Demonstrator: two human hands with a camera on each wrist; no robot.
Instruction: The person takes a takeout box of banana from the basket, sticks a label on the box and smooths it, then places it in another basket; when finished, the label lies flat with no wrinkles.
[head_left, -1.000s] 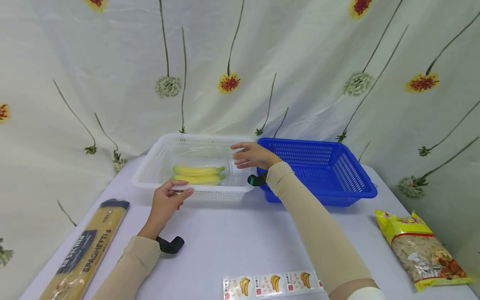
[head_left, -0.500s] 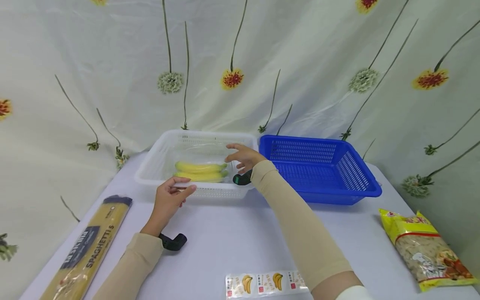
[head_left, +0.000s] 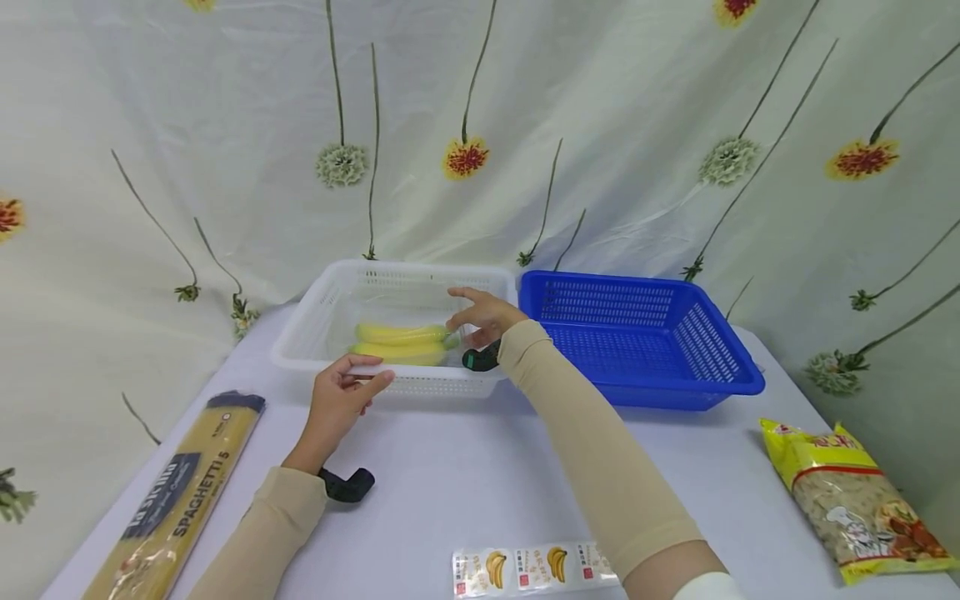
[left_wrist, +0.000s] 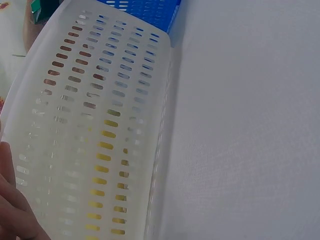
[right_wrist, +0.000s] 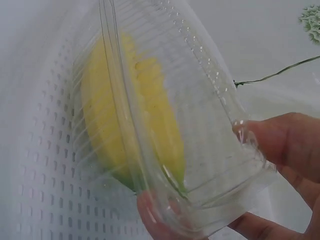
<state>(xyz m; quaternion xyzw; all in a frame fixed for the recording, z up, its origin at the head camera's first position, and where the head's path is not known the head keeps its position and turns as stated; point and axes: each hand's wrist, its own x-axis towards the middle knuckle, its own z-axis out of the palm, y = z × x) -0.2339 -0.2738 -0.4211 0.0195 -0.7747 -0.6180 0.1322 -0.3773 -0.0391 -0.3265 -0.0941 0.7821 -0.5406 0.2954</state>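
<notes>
White basket point(head_left: 435, 372) sits L of blue basket point(head_left: 637, 388); avoid tipping it. Clear box point(right_wrist: 210, 175) is inside the white one; best handled approx. level, w/o snagging on the basket wall. Bananas point(right_wrist: 112, 110) lie in the box, green tips twd its R end; no jolts, else they may slide. R hand point(head_left: 491, 317) grips that end, digits either side: firm, no crushing. L hand point(head_left: 341, 400) is at near rim, fingers bent; can't tell if pinching. Use it to steady the basket.
</notes>
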